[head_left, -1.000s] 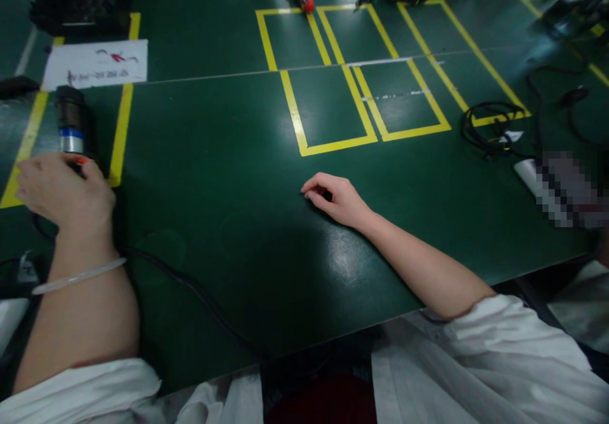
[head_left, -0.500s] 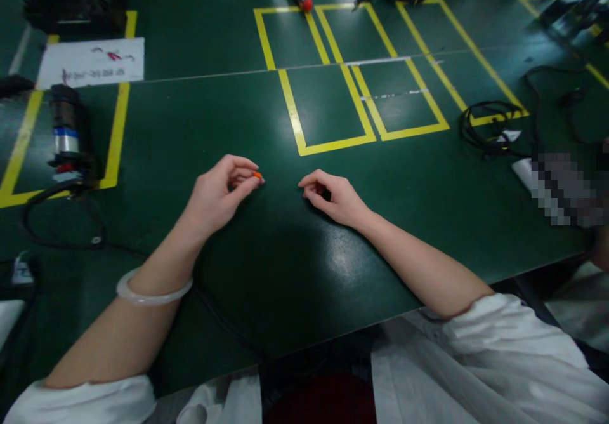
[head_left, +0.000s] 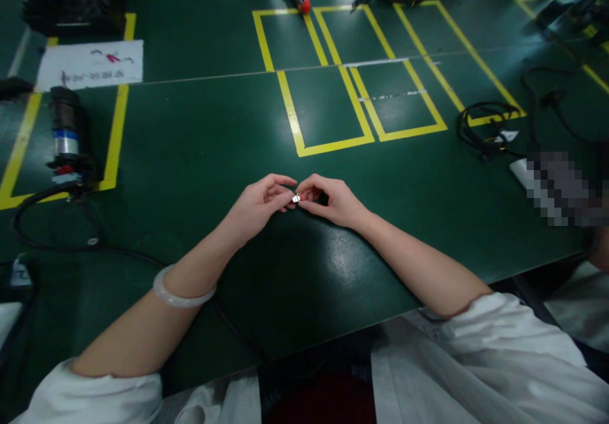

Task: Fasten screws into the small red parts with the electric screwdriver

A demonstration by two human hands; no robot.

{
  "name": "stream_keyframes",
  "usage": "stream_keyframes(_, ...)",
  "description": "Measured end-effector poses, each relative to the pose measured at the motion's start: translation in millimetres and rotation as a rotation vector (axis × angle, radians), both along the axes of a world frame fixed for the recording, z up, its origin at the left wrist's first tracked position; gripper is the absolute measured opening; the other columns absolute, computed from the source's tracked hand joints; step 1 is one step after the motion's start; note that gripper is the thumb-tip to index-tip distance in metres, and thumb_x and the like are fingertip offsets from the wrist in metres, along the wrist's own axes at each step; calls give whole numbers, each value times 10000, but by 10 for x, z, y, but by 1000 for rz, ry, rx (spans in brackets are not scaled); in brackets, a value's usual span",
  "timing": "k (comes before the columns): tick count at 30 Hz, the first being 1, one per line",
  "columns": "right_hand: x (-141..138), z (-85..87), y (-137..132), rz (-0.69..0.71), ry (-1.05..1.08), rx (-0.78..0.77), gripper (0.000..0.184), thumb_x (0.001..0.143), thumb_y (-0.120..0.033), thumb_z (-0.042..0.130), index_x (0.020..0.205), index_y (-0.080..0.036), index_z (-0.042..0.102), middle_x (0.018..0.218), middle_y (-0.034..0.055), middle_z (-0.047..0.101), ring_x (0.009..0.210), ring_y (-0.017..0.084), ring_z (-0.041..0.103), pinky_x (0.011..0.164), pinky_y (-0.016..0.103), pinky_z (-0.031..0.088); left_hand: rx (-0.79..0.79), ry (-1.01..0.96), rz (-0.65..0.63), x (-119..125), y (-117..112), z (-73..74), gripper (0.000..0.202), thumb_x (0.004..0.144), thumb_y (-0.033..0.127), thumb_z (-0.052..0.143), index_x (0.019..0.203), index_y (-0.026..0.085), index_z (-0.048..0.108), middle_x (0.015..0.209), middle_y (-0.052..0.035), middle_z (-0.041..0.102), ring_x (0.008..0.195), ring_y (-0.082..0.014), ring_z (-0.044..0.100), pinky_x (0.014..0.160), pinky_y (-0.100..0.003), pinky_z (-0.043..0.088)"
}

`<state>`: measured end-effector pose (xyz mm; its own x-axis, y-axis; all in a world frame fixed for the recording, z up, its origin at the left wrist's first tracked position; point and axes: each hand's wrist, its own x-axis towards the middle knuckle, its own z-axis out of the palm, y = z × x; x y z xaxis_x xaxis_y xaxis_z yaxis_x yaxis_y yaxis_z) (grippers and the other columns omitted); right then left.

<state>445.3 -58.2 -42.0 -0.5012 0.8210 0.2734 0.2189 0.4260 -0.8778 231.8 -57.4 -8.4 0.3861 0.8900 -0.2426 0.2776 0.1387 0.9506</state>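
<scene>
Green, smooth-topped table [head_left: 190, 125] fills most of the view, with a yellow tape outline [head_left: 117, 138] at the person's left enclosing most of a dark cylindrical tool with a silver-and-blue band [head_left: 65, 141]. Nearer the front edge, the bare left hand [head_left: 257, 207] and bare right hand [head_left: 335, 200] meet fingertip to fingertip, on or just above the surface; I cannot tell which. Between them is a small white-and-orange piece [head_left: 297, 198], its form too tiny to make out. Handling something so little probably calls for steadiness, a light pinch, and one side anchoring while the other makes fine adjustments; squeezing too hard could flick it away. Both hands appear to grasp the piece by thumb and fingertips, tips nearly together. The right hand's thumb and index finger bow into a rounded loop; the left hand's fingers fan slightly, loosely curled.
</scene>
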Motion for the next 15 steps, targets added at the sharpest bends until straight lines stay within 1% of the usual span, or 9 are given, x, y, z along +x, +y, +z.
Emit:
stream_keyframes(2,1,6,-5,-10,-3,-4,130,923,-259,647,1026,-181,637,871,8,687,758,124,626,710,259,496,1,-8,12,-1,0,-11,380,900,430,643,1143,138,657,953,-86,716,881,-204,690,770,-317,549)
stream_keyframes(5,2,16,-12,-24,-20,-15,135,930,-271,643,1035,-186,637,883,12,690,765,126,625,708,260,498,-5,-18,11,-12,3,-38,359,916,456,612,1060,136,686,905,-83,707,837,-196,679,741,-309,542)
stream_keyframes(7,0,19,-15,-29,-20,-20,138,934,-277,639,1038,-187,635,889,14,691,769,127,625,709,260,499,2,-12,-9,-15,2,-51,358,903,477,629,1008,141,695,880,-80,708,814,-196,675,732,-311,537)
stream_keyframes(10,-1,17,-15,-25,-13,-19,145,936,-281,635,1047,-187,633,891,15,690,770,129,626,710,263,499,12,0,-26,-7,-14,-50,350,867,483,679,978,151,692,869,-77,713,805,-202,676,733,-322,539)
stream_keyframes(15,7,10,-7,-29,-10,-47,177,936,-298,638,1077,-193,622,869,1,681,758,123,620,714,260,497,56,-11,17,13,-55,-50,320,837,429,724,990,154,667,904,-70,712,818,-190,671,768,-322,547)
